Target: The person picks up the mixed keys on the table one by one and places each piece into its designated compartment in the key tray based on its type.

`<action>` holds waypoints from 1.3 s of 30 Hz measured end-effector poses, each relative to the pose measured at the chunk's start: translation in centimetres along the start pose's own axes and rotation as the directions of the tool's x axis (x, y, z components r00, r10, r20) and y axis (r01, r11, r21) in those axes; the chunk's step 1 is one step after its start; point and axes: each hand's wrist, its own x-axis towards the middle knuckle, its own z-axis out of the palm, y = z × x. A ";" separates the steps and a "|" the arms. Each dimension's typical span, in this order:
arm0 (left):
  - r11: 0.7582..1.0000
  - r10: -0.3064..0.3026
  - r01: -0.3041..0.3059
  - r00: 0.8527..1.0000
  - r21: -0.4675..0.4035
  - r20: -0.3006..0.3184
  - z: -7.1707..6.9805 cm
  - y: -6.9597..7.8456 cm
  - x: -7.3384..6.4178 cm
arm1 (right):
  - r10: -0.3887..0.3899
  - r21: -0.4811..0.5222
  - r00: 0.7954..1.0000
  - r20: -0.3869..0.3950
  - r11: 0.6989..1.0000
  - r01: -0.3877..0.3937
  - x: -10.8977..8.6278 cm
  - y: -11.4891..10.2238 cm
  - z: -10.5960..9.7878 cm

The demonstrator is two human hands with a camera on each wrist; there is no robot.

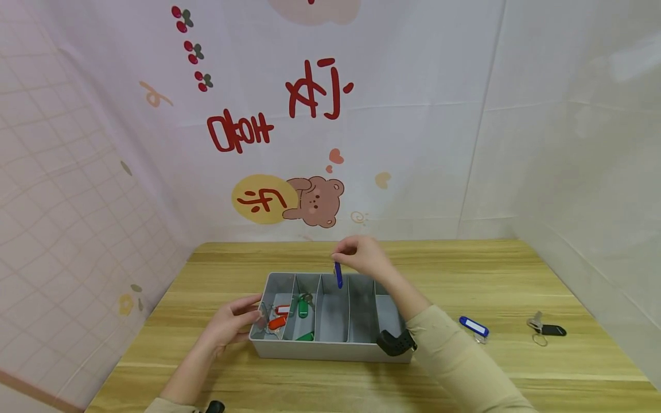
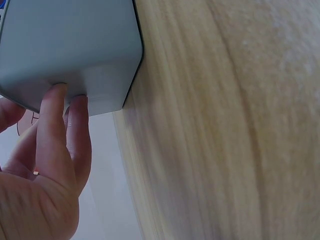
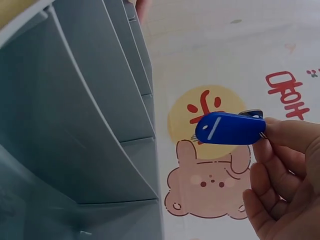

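Note:
My right hand (image 1: 364,257) pinches a blue key tag (image 3: 227,128) at its ring end, between thumb and fingertips. The tag (image 1: 338,275) hangs above the back of the middle compartment of a grey divided box (image 1: 335,351). In the right wrist view a bit of metal shows behind the tag. My left hand (image 1: 232,322) is at the box's left end. Its fingertips (image 2: 56,92) press against the outer end wall, the fingers nearly straight. Red key tags (image 1: 279,322) lie in the leftmost compartment, green key tags (image 1: 303,307) in the one beside it.
Right of the box, another blue key tag (image 1: 474,326) with a ring lies on the wooden table (image 1: 465,269). Farther right is a black key tag (image 1: 553,330) with keys. A printed white cloth (image 1: 423,172) hangs behind the table.

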 end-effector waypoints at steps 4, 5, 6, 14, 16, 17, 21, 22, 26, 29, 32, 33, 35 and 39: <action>1.000 0.000 0.000 1.000 -0.010 0.003 0.1 0.0 -0.1 | 0.018 0.009 0.999 0.038 1.000 -0.018 0.1 0.1 0.4; 1.000 -0.001 0.001 1.000 -0.011 0.002 0.1 0.0 -0.1 | 0.022 0.009 0.999 0.048 1.000 -0.023 0.2 0.2 0.4; 1.000 -0.001 0.001 1.000 -0.010 0.000 0.0 -0.1 -0.1 | 0.024 0.008 0.998 0.059 1.000 -0.024 0.2 0.2 0.5; 1.000 -0.019 0.019 0.999 -0.011 -0.036 0.1 -0.1 0.0 | 0.052 0.013 0.986 0.160 0.998 -0.055 0.4 0.4 0.9; 1.000 -0.019 0.019 0.999 -0.009 -0.040 0.1 -0.1 0.0 | 0.053 0.004 0.982 0.181 0.998 -0.055 0.4 0.5 1.0; 1.000 -0.022 0.021 0.999 -0.011 -0.045 0.2 -0.1 0.0 | 0.053 -0.001 0.980 0.190 0.999 -0.054 0.5 0.5 1.0; 1.000 -0.022 0.021 0.999 -0.014 -0.048 0.2 0.0 0.0 | 0.044 -0.007 0.972 0.230 0.999 -0.043 0.4 0.6 1.2; 1.000 -0.022 0.022 0.999 -0.015 -0.049 0.2 0.0 0.0 | 0.046 -0.008 0.970 0.239 0.999 -0.045 0.4 0.6 1.2; 1.000 -0.025 0.024 0.998 -0.016 -0.049 0.3 0.0 -0.1 | 0.053 -0.031 0.962 0.269 0.998 -0.046 0.5 0.7 1.4; 1.000 -0.024 0.024 0.999 -0.014 -0.048 0.3 0.0 -0.1 | 0.059 -0.049 0.957 0.285 0.998 -0.047 0.5 0.7 1.6; 1.000 -0.023 0.023 0.999 -0.015 -0.045 0.3 0.1 -0.1 | 0.077 -0.054 0.952 0.295 0.996 -0.064 0.5 0.7 1.7; 1.000 -0.022 0.022 0.999 -0.014 -0.044 0.3 0.1 -0.1 | 0.085 -0.054 0.951 0.298 0.996 -0.072 0.5 0.7 1.7; 1.000 -0.022 0.021 0.999 -0.015 -0.041 0.3 0.1 -0.1 | 0.104 -0.053 0.947 0.304 0.994 -0.092 0.5 0.8 1.8; 1.000 -0.023 0.023 0.999 -0.013 -0.041 0.3 0.1 -0.1 | 0.134 -0.055 0.940 0.314 0.991 -0.123 0.6 0.8 1.9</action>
